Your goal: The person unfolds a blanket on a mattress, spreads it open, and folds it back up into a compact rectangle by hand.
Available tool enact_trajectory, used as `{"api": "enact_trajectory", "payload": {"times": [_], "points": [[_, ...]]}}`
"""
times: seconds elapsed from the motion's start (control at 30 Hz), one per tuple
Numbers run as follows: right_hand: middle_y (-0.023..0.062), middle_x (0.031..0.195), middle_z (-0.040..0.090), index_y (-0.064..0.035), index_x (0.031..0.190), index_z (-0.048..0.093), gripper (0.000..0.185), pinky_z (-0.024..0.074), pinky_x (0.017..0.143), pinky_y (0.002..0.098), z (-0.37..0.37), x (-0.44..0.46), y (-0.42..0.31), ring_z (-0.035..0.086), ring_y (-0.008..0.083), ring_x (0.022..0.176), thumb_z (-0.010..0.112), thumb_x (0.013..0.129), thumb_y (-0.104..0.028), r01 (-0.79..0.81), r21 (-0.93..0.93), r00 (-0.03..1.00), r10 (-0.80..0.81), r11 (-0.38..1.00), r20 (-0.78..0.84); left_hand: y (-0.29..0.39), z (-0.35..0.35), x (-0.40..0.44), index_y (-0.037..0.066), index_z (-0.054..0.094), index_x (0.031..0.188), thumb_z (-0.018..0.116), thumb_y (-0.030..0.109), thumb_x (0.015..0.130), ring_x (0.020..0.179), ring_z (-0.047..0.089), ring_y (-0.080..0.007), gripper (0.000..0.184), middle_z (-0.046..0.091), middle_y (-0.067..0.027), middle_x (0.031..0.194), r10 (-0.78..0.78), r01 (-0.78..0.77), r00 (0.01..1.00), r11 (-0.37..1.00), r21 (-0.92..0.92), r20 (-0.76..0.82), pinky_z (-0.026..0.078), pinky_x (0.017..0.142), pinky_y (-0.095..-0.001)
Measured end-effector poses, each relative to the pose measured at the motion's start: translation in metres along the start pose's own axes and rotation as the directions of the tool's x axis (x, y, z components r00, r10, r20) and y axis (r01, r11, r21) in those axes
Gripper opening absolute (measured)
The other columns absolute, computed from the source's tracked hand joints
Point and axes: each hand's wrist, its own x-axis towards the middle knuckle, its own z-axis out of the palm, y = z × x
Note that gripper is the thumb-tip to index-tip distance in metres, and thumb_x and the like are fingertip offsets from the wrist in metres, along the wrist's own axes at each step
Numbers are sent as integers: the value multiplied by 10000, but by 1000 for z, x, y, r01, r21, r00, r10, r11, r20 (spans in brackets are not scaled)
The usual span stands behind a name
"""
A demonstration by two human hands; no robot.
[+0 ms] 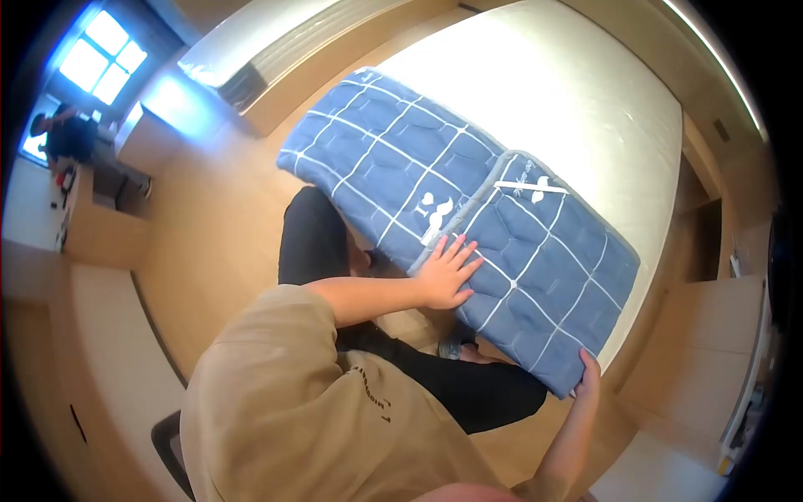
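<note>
A padded blue mattress topper (535,259) with a white grid lies partly folded over itself at the edge of a pale mattress (535,75). Grey piping runs along the fold's edge, and a thin white strip crosses its upper corner. White moustache, heart and lettering prints show on it. My left hand (447,272) rests flat on the topper beside that piped edge, fingers spread. At the near right corner, my right hand (588,374) grips the topper with the thumb on top; the other fingers are hidden beneath.
My bent legs in black trousers (314,238) are close beside the topper. A chair back (171,452) shows behind me. Far left, another person (71,138) is near a desk and a window (104,57). Wooden cabinets (694,335) line the right side; a plastic-wrapped mattress (242,46) lies at upper left.
</note>
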Motion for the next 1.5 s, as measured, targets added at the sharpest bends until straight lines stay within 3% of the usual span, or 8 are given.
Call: {"api": "enact_trajectory", "payload": {"times": [0.37, 0.63, 0.8, 0.93, 1.17, 1.27, 1.4, 1.5], "points": [[150, 1259, 570, -5, 1298, 515, 558, 468, 938, 403, 9, -38, 17, 560, 276, 1121, 738, 812, -166, 372, -138, 896, -394, 918, -207, -48, 33, 11, 111, 365, 1434, 559, 440, 823, 1419, 181, -425, 720, 248, -199, 1527, 131, -113, 985, 981, -155, 115, 116, 1102, -642], [235, 1190, 595, 50, 1274, 501, 518, 487, 909, 455, 60, 12, 14, 602, 363, 1054, 651, 840, -189, -197, -745, 767, -373, 637, -522, -194, -61, -59, 67, 599, 1093, 684, 185, 727, 1128, 513, -338, 394, 535, -158, 1242, -57, -130, 957, 794, -594, -285, 407, 962, -442], [306, 1177, 570, 91, 1265, 469, 469, 444, 962, 466, 160, 33, 54, 550, 436, 1119, 530, 853, -124, -320, -937, 687, -648, 138, -330, -391, -64, -121, 12, 562, 1070, 676, 212, 710, 977, 570, -338, 426, 577, -175, 1044, -885, 700, 252, 446, -558, -390, 486, 852, -397], [303, 1396, 399, 36, 1371, 398, 590, 290, 1100, 456, 291, 61, 76, 358, 434, 1317, 589, 896, -258, 67, -989, 605, -783, -131, 145, -511, -80, -127, -145, 492, 1212, 698, 380, 740, 1051, 597, -312, 736, 587, -269, 1166, -983, 467, -177, -117, -876, 37, 482, 872, -403], [176, 1552, 207, -207, 1487, 272, 734, 189, 1060, 669, 467, 36, 101, 183, 417, 1419, 570, 867, -464, -61, -977, 802, -593, -205, 74, -613, -125, -135, -32, 401, 1386, 638, 486, 803, 1306, 398, -327, 815, 386, -192, 1457, -969, -301, 77, -245, -922, 233, 307, 1091, -450], [151, 1563, 191, -241, 1495, 261, 741, 199, 1067, 654, 466, 36, 96, 180, 407, 1424, 569, 859, -464, -64, -973, 802, -591, -223, 83, -650, -147, -161, 60, 287, 1464, 498, 499, 844, 1354, 317, -392, 788, 307, -161, 1506, -879, -248, 339, -427, -869, 336, 232, 1087, -612], [198, 1555, 167, -189, 1501, 220, 783, 187, 1059, 678, 475, 41, 100, 168, 459, 1409, 572, 847, -436, -151, -970, 796, -605, -191, -4, -642, -191, -173, 49, 356, 1416, 623, 437, 825, 1321, 385, -374, 756, 366, -146, 1471, -827, -136, 95, -563, -815, 555, 344, 1049, -562], [226, 1548, 159, -155, 1502, 195, 798, 181, 1054, 689, 485, 45, 99, 161, 492, 1398, 567, 846, -415, -194, -968, 799, -598, -160, -62, -645, -188, -182, 39, 416, 1369, 634, 323, 874, 1246, 472, -370, 611, 487, -149, 1374, -898, -226, 233, -422, -878, 372, 378, 1044, -542]]}}
